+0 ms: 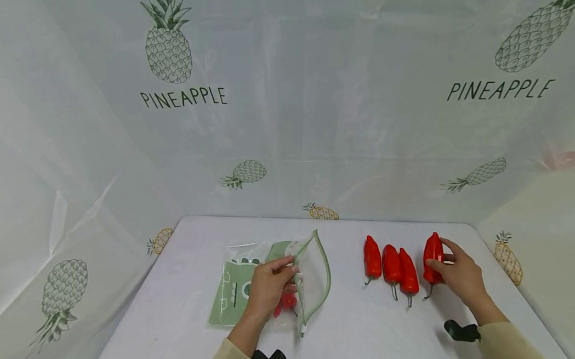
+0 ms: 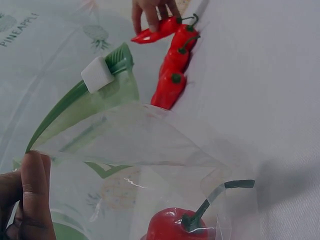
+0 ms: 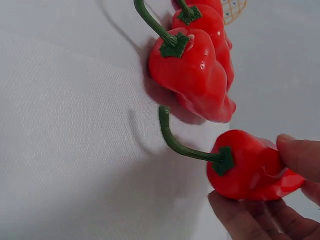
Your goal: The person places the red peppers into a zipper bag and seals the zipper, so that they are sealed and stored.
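Note:
A clear and green zip bag (image 1: 232, 298) lies on the white table, its green-edged mouth spread apart toward the right. My left hand (image 1: 270, 285) pinches the near rim of that mouth; in the left wrist view the fingers (image 2: 36, 195) hold the green edge, and a white slider (image 2: 97, 74) sits on it. Inside the bag is a red pepper (image 2: 175, 225) with a green stem. My right hand (image 1: 460, 276) grips a red pepper (image 1: 433, 257) between thumb and fingers, at the right of the others. Its stem points away from the palm in the right wrist view.
Three more red peppers (image 1: 372, 259) stand in a row between the bag and my right hand, stems toward me. Behind the white table (image 1: 347, 343) hangs a pale sheet (image 1: 313, 117) printed with pineapples, which also runs along both sides.

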The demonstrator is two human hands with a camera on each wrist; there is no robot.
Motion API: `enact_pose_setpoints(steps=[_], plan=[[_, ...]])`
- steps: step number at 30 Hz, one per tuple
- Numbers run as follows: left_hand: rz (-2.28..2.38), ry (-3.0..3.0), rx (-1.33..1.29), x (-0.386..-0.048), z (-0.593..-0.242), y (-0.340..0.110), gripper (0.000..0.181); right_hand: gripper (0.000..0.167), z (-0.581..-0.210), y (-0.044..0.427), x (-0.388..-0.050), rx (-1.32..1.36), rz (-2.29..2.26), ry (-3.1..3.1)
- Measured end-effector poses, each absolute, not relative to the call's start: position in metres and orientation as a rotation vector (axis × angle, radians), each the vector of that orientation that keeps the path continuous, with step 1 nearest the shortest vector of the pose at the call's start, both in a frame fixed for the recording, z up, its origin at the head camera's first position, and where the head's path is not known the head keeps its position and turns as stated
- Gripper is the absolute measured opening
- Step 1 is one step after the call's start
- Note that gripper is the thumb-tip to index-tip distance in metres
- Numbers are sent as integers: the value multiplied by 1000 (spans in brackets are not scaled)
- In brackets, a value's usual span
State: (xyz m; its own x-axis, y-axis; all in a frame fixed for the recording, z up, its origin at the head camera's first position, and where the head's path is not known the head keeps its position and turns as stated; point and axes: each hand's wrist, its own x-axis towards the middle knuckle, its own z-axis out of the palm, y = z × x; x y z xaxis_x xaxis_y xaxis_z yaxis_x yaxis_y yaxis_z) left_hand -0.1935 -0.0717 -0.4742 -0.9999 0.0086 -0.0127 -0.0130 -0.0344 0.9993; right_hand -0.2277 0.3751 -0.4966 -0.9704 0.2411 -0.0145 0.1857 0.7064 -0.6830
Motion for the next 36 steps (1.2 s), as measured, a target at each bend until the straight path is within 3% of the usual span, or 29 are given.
enact_pose_setpoints(steps=[36], plan=[[2268, 2167, 0, -195, -473, -71, 35, 81, -469, 306, -209, -167, 1168, -2628]])
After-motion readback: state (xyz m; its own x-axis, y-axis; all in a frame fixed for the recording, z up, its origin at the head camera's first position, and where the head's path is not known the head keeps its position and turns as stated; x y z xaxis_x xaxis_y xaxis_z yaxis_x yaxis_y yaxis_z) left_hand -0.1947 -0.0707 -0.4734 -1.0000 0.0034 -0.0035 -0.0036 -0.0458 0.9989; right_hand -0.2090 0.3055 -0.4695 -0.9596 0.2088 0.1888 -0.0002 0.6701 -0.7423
